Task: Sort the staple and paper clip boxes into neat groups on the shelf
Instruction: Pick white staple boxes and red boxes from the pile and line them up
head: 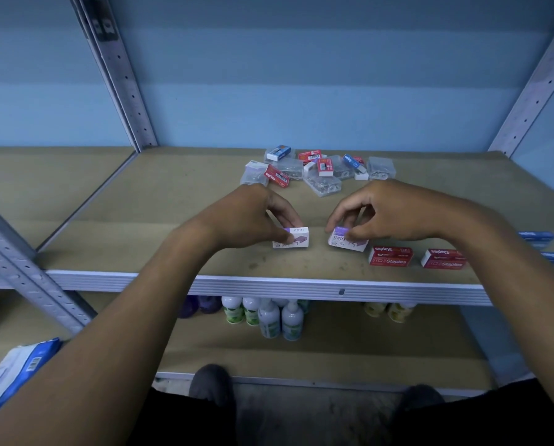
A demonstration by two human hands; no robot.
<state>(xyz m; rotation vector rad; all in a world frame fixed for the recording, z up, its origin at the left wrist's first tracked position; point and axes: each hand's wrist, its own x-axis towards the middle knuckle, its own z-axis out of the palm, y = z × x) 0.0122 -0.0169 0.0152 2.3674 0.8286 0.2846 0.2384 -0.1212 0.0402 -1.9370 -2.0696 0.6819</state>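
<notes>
left hand [253, 217] pinching a purple staples box [291, 237] lying flat, long axis left-right, right hand [388, 212] pinching its tilted twin [348, 240], red boxes [390, 256] further right

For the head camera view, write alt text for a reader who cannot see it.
Two hands each pinch a white-and-purple staples box near the shelf's front edge: left hand on one box, right hand on another. Two red staples boxes sit to the right; a mixed pile waits behind.
</notes>
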